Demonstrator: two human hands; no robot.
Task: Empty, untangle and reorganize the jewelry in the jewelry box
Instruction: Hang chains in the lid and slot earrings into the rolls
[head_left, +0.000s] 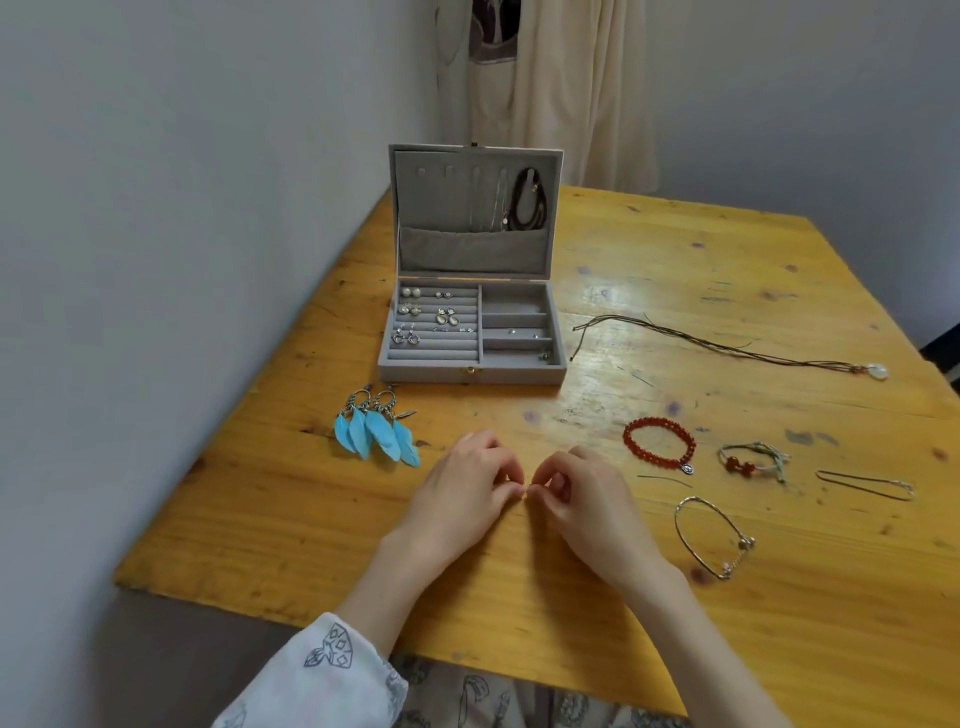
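Note:
The grey jewelry box (470, 371) stands open at the table's back left, with several earrings in its ring rolls and a dark cord necklace (529, 200) hanging in the lid. In front of it, my left hand (462, 491) and my right hand (582, 493) meet fingertip to fingertip, pinching a tiny metal piece (528, 487) between them; it is too small to identify. Blue feather earrings (376, 428) lie left of my hands. A red bead bracelet (658, 441), a corded bracelet (753, 460), a thin silver bangle (714, 538) and a hair pin (865, 486) lie to the right.
A long cord necklace with a pale pendant (727, 345) stretches across the right side of the yellow wooden table (675, 623). A wall runs along the table's left edge and a cream curtain (561, 88) hangs behind the box.

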